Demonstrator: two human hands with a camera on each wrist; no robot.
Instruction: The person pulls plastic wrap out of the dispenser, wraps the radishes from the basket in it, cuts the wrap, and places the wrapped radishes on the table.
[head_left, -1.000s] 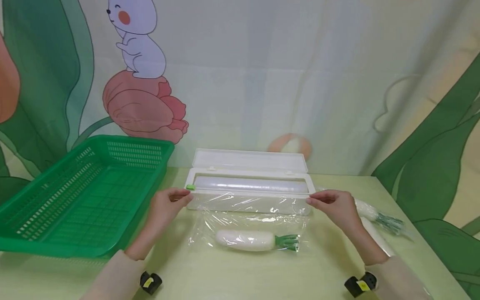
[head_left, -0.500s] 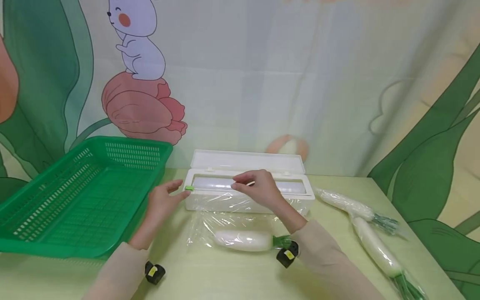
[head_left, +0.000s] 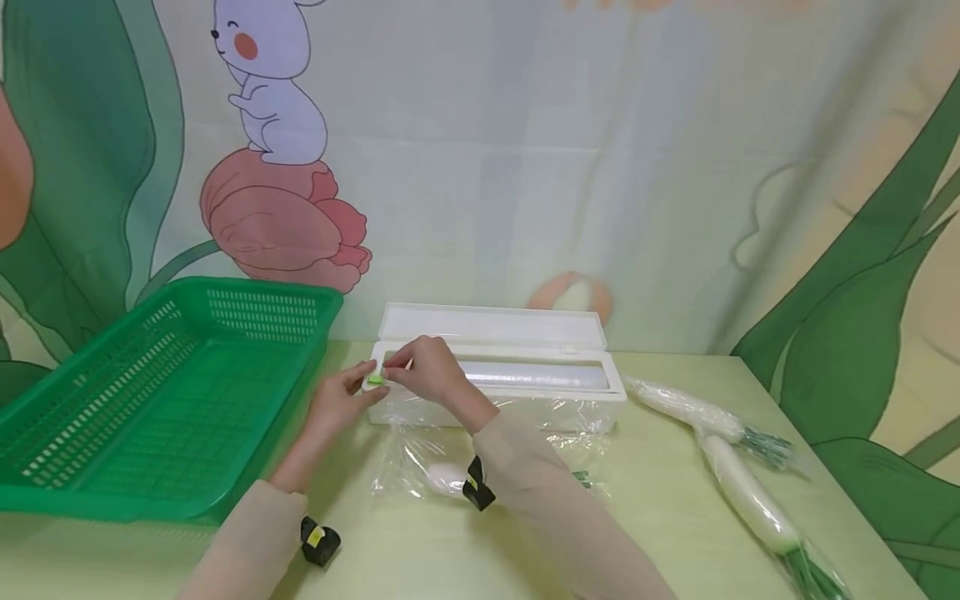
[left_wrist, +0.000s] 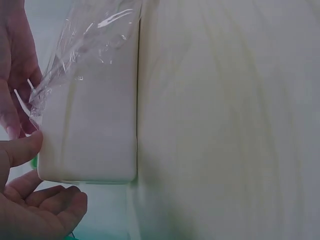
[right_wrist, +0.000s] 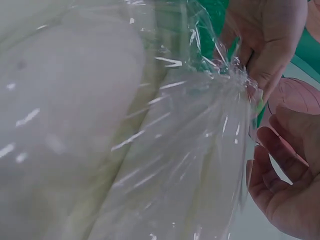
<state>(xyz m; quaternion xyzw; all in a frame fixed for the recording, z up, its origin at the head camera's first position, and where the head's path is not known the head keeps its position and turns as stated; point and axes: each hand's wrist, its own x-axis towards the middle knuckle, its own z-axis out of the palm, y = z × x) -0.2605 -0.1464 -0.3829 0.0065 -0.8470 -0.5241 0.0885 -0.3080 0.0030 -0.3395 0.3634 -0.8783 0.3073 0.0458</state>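
A white cling film dispenser stands with its lid raised and the film roll showing inside. Clear film runs down its front and over a white radish, which the right arm partly hides. At the box's left end, my left hand holds the corner, thumb and fingers either side of the green slider cutter. My right hand reaches across the box, its fingertips close beside the slider. Its fingers look loosely curled in the right wrist view, with nothing seen between them; contact is unclear.
A green plastic basket stands on the left, close to the left forearm. Two film-wrapped radishes lie to the right. Behind the table hangs a printed curtain.
From the box's right end, my right hand has swung left across the roll to the slider. My left hand moved slightly off the left end, then back onto it.
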